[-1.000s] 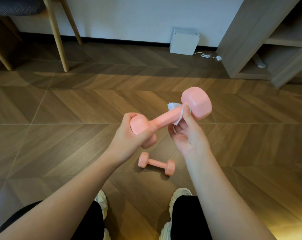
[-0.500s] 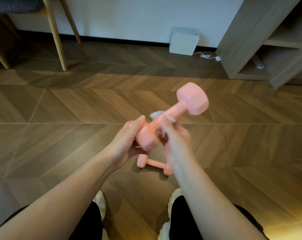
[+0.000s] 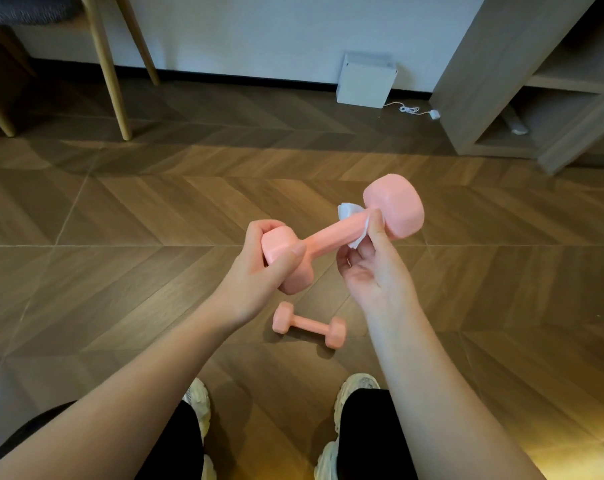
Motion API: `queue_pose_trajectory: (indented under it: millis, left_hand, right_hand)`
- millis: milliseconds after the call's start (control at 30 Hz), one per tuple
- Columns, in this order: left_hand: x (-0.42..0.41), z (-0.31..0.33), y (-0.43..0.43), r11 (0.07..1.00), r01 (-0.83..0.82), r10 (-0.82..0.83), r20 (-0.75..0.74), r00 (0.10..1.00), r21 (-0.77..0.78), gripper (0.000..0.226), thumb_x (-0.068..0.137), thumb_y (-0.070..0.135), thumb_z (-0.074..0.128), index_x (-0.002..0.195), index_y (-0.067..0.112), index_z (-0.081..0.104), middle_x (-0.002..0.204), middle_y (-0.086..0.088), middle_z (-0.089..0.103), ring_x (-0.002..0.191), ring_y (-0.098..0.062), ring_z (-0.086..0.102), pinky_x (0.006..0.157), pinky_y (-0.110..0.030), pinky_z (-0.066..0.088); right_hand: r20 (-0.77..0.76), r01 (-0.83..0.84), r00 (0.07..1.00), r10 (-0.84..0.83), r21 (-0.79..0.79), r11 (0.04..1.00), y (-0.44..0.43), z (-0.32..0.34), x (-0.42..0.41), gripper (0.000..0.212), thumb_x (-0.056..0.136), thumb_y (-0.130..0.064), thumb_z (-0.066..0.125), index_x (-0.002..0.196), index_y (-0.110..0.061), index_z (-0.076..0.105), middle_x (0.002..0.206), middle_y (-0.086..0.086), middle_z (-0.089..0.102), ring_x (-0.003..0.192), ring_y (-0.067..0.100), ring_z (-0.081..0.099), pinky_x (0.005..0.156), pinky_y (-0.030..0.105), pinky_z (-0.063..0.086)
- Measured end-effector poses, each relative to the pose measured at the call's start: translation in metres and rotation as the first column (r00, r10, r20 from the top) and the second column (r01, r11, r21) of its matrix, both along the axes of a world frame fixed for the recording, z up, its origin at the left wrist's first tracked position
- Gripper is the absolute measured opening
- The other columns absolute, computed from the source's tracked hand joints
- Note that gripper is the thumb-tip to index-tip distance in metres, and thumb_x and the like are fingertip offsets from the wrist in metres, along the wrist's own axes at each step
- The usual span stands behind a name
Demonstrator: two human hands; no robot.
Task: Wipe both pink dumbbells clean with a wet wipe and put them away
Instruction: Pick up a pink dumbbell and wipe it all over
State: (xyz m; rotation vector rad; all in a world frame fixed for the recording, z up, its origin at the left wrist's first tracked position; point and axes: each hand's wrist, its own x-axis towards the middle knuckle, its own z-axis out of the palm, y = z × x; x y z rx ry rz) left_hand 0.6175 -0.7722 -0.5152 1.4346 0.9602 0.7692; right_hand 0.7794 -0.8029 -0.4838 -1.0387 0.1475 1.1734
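Note:
One pink dumbbell is held in the air at the middle of the view, tilted up to the right. My left hand grips its near, lower head. My right hand pinches a white wet wipe round the bar, right next to the far head. The second pink dumbbell lies on the wooden floor below my hands, between them and my shoes.
Wooden chair legs stand at the back left. A white box with a thin cable leans against the wall. A wooden shelf unit with open compartments stands at the back right. My shoes are at the bottom.
My right hand has slid the wipe along the bar, down toward my left hand half a second ago and now back up to the far head. The floor dumbbell has not moved.

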Motion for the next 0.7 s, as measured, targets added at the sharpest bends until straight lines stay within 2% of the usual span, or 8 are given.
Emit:
queue_pose_trajectory:
  millis: [100,200,300,400,467,533,633,700]
  left_hand:
    - [0.002,-0.001,-0.002,0.998,-0.014,0.015,-0.016,1.000,0.057,0.069,0.073,0.064,0.056,0.125,0.023,0.037,0.108,0.012,0.051,0.086,0.015,0.053,0.074,-0.011,0.045]
    - [0.005,-0.002,-0.002,0.998,-0.053,0.052,0.031,0.998,0.033,0.056,0.082,0.051,0.058,0.123,0.019,0.038,0.109,0.009,0.050,0.084,0.017,0.052,0.073,-0.010,0.045]
    - [0.006,0.000,-0.001,0.995,-0.076,0.081,0.085,0.993,-0.058,0.050,0.082,0.047,0.057,0.120,0.018,0.041,0.112,0.005,0.052,0.088,0.012,0.056,0.074,-0.018,0.052]
    - [-0.001,-0.002,0.002,0.976,-0.050,0.075,0.114,0.991,-0.211,0.055,0.079,0.058,0.059,0.118,0.021,0.046,0.117,0.001,0.058,0.098,-0.009,0.062,0.074,-0.033,0.057]
    - [-0.006,0.000,0.006,0.951,0.049,-0.002,0.155,0.988,-0.306,0.058,0.086,0.056,0.053,0.125,0.014,0.050,0.123,-0.006,0.062,0.098,-0.018,0.063,0.068,-0.034,0.054]
    - [-0.009,0.006,0.009,0.909,0.194,-0.116,0.222,0.968,-0.368,0.057,0.093,0.055,0.044,0.128,0.013,0.060,0.118,-0.012,0.066,0.089,-0.019,0.061,0.063,-0.032,0.050]
    - [-0.015,0.014,0.013,0.774,0.266,-0.087,0.319,0.944,-0.575,0.053,0.093,0.061,0.043,0.118,0.023,0.070,0.099,-0.018,0.065,0.078,-0.028,0.061,0.054,-0.031,0.050]
    - [-0.018,0.017,0.015,0.674,0.286,-0.058,0.337,0.940,-0.681,0.056,0.091,0.063,0.042,0.114,0.022,0.072,0.100,-0.023,0.064,0.072,-0.034,0.064,0.048,-0.029,0.051]
  right_hand:
    - [0.084,-0.029,0.996,0.031,-0.017,0.999,-0.002,0.001,-0.004,0.014,0.091,-0.028,0.066,0.100,-0.018,0.067,0.106,0.004,0.075,0.102,0.015,0.066,0.090,0.032,0.050]
    - [0.322,-0.217,0.911,0.257,-0.157,0.964,-0.008,-0.007,-0.028,0.007,0.090,-0.029,0.068,0.088,-0.024,0.074,0.101,-0.004,0.073,0.094,0.009,0.064,0.066,0.024,0.053]
    - [0.446,-0.233,0.841,0.306,-0.213,0.949,-0.011,-0.014,-0.046,0.006,0.087,-0.027,0.073,0.093,-0.025,0.072,0.092,-0.009,0.075,0.092,0.007,0.069,0.078,0.022,0.053]
    - [0.469,-0.268,0.823,0.321,-0.177,0.947,-0.010,-0.015,-0.047,0.008,0.087,-0.025,0.073,0.095,-0.025,0.071,0.091,-0.009,0.076,0.091,0.004,0.070,0.085,0.023,0.053]
    - [0.449,-0.300,0.827,0.338,-0.157,0.941,-0.009,-0.017,-0.047,0.012,0.087,-0.023,0.073,0.099,-0.023,0.071,0.097,-0.006,0.077,0.098,0.008,0.070,0.091,0.027,0.053]
    - [0.412,-0.318,0.845,0.341,-0.125,0.940,-0.010,-0.018,-0.048,0.015,0.087,-0.020,0.073,0.101,-0.020,0.071,0.103,-0.001,0.076,0.103,0.013,0.069,0.089,0.028,0.054]
    - [0.373,-0.364,0.856,0.359,-0.061,0.930,-0.010,-0.015,-0.050,0.011,0.088,-0.016,0.071,0.099,-0.018,0.071,0.109,0.004,0.075,0.100,0.013,0.067,0.071,0.024,0.054]
    - [0.375,-0.396,0.844,0.384,-0.050,0.917,-0.010,-0.012,-0.051,0.009,0.088,-0.015,0.069,0.096,-0.019,0.071,0.110,0.005,0.074,0.096,0.013,0.066,0.082,0.040,0.056]
